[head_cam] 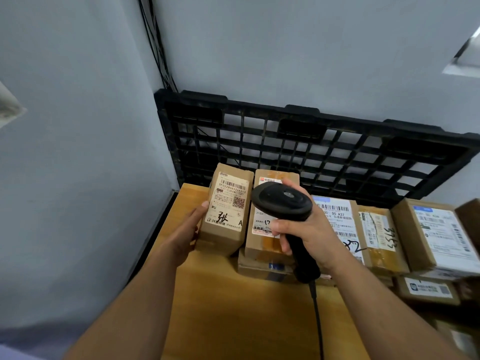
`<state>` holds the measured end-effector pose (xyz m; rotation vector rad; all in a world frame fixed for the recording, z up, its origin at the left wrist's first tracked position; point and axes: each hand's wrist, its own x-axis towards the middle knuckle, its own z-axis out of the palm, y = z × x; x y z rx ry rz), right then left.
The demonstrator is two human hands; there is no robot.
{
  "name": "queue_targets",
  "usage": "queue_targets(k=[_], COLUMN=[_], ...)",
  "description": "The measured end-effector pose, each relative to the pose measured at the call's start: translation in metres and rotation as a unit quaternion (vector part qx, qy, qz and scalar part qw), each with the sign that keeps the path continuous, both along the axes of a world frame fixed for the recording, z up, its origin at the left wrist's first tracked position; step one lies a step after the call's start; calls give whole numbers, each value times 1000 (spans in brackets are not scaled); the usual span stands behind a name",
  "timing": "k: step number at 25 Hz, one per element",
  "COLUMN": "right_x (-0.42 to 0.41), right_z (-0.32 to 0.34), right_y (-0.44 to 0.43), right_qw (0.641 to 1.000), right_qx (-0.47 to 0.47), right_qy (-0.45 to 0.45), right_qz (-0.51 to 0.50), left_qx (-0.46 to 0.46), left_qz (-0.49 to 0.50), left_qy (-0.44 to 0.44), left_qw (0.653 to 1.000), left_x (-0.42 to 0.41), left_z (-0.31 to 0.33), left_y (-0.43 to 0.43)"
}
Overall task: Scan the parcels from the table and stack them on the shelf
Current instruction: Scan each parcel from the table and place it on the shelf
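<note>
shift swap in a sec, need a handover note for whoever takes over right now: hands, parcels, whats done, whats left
Left hand: holds the small parcel by its left side, label facing the camera, at the left end of the wooden top.
Right hand: grips the black scanner, whose head sits just right of that parcel.
Other parcels: in a row to the right, labels up.
Done: cannot tell which are scanned.
Left: scan the held parcel, stack it, then work through the row. No shelf can be made out in this view.
</note>
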<state>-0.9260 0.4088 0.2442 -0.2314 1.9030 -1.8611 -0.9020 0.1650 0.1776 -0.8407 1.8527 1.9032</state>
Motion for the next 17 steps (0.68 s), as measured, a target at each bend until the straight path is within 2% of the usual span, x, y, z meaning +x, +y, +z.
queue_targets(k=[5, 8, 14, 17], right_x=[-2, -2, 9, 33], right_z=[-3, -2, 14, 31], right_y=[1, 1, 4, 5], right_qw=[1000, 1000, 1000, 996], right_qx=[13, 18, -3, -32], right_qy=[-8, -3, 24, 53], right_qz=[4, 5, 19, 57], left_qx=[-38, -53, -7, -1], left_qz=[-85, -100, 0, 45], left_qy=[-13, -16, 82, 133], left_qw=[996, 993, 997, 990], left_x=[-6, 1, 40, 64], left_z=[5, 6, 23, 40], left_y=[-9, -20, -24, -17])
